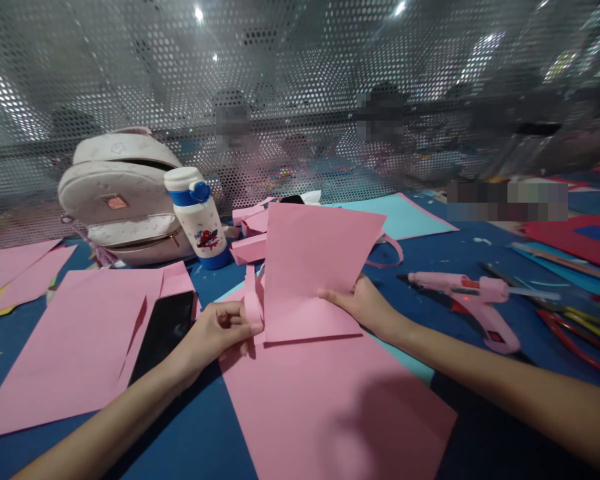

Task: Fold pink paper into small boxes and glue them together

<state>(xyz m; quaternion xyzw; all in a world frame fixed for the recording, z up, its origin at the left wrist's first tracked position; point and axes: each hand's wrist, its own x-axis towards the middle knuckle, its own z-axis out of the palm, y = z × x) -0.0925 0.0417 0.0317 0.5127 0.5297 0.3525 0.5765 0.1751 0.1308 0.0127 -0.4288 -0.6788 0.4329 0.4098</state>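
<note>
A pink paper sheet [315, 267] stands tilted up in front of me. My right hand [367, 303] grips it near its right edge, thumb on the front and the other fingers hidden behind. At the sheet's lower left, my left hand [227, 327] pinches a curled pink paper strip [253, 300] between thumb and fingers. Below both hands a larger pink sheet [340, 400] lies flat, with light blue paper [413, 363] showing from under its right edge. A pink glue gun [473, 297] rests on its side to the right of my right hand.
A black phone [165, 333] lies on pink sheets [75, 333] at left. Behind stand a white backpack [130, 200] and a white-blue bottle [200, 220], before a perforated metal screen [300, 87]. Red-handled scissors [565, 340] and red paper [570, 240] lie at right on the blue table [220, 413].
</note>
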